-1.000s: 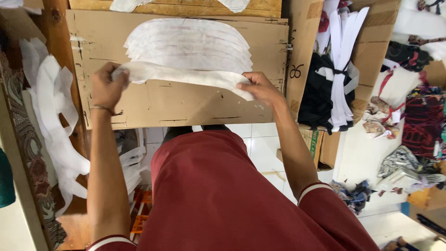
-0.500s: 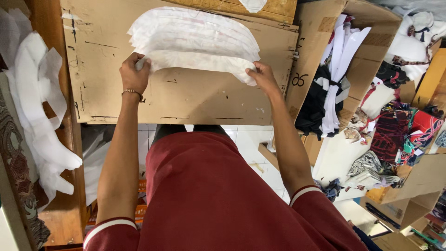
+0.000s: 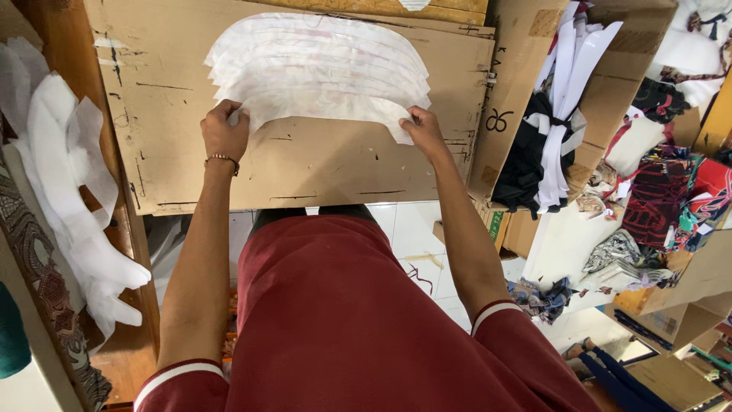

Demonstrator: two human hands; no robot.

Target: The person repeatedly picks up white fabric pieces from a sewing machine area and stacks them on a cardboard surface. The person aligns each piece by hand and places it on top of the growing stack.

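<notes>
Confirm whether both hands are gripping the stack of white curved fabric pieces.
Yes, the left hand and right hand each pinch a lower corner of the stack of white curved fabric pieces on the cardboard sheet.

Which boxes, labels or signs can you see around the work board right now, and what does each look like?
Tall cardboard box: right of the board, brown, open, holding black and white cloth strips, a black hand-drawn mark on its side.
Small green label: low on that box's corner, rectangular.
Cardboard box: lower right on the floor, brown, flaps open, among coloured fabric.
No screens or signs in view.
</notes>
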